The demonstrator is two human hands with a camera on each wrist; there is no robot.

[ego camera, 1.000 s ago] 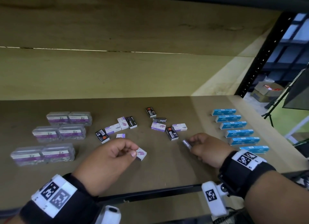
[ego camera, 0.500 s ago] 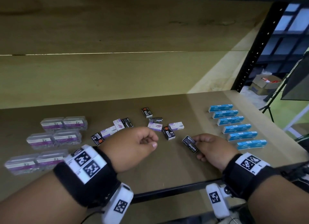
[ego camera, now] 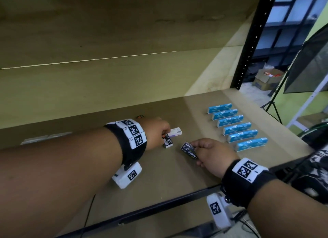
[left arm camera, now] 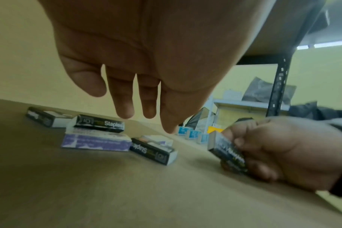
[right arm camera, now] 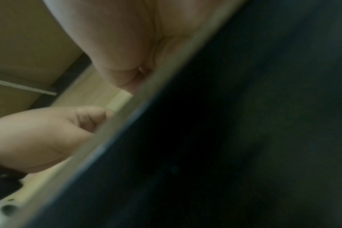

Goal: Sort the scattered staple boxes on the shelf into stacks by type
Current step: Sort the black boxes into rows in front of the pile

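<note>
My left hand [ego camera: 163,133] reaches over the middle of the shelf, fingers straight and empty in the left wrist view [left arm camera: 144,114], just above a black staple box [ego camera: 167,142] [left arm camera: 152,152] and a white-purple box [ego camera: 176,131]. To their left lie a purple box [left arm camera: 96,141] with a black box [left arm camera: 100,123] on top, and one more black box [left arm camera: 43,117]. My right hand [ego camera: 197,153] [left arm camera: 242,148] grips a black "Staples" box [ego camera: 189,150] [left arm camera: 227,152], label up, low over the shelf. The right wrist view is mostly dark.
Several blue boxes [ego camera: 237,127] stand in a row at the right end of the brown shelf board [ego camera: 159,175]. Clear plastic boxes [ego camera: 46,138] show at the left behind my forearm. A black upright post [ego camera: 253,38] and the front rail [ego camera: 159,207] bound the shelf.
My left hand has moved forward and right to the middle boxes, and its curled fingers have straightened. My right hand has stayed put, the black box now label up.
</note>
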